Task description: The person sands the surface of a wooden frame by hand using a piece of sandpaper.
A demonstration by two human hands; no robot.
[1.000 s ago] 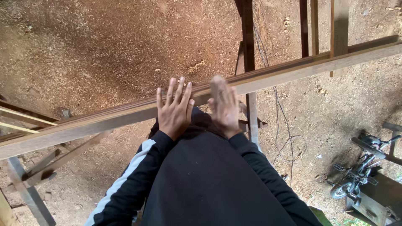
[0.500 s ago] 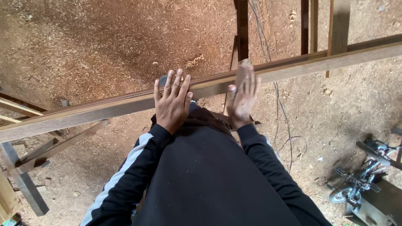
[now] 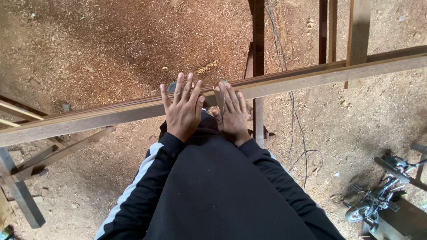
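The ground (image 3: pixel 89 40) was covered with brown sawdust and wood chips. A long wooden beam (image 3: pixel 311 78) was laid across the whole view, low on the left and higher on the right, and it was held up off the ground. Two arms in black sleeves (image 3: pixel 213 191) were stretched out over it, and a white stripe was seen down the left sleeve. The left hand (image 3: pixel 182 109) was laid flat on the beam, palm down, with the fingers spread wide and nothing gripped. The right hand (image 3: pixel 233 113) was laid flat just beside it, with the fingers straight and closer together. A small piece of brown sandpaper (image 3: pixel 219 91) was pressed onto the beam under the right fingers, and one corner of it was curled up beside the fingertips. Thinner wooden strips (image 3: pixel 351 26) were stood behind the beam at the top right, and a dark post (image 3: pixel 258 35) was seen near them. More wooden pieces (image 3: pixel 26 178) were crossed under the beam on the left. A thin cord (image 3: pixel 293 129) was trailed over the ground on the right. A metal clamp tool (image 3: pixel 378 195) was left at the bottom right corner, well apart from the hands.
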